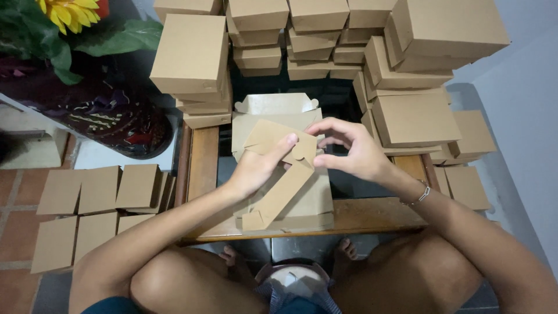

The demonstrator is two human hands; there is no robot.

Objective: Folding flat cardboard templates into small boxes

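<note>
My left hand (256, 168) grips a flat brown cardboard box blank (279, 180), thumb on its upper panel, holding it tilted above a stack of unfolded blanks (308, 203). My right hand (349, 148) pinches the blank's right edge near a rounded tab, fingers curled over it. Both hands meet over the small wooden table (372, 215). A partly folded open box (276, 104) lies just behind the hands.
Folded brown boxes are piled at the back (308, 35), on the left (195, 58) and on the right (418, 75). Flat blanks lie on the floor at left (93, 203). A dark vase with a sunflower (110, 104) stands at the far left. My knees are under the table's front edge.
</note>
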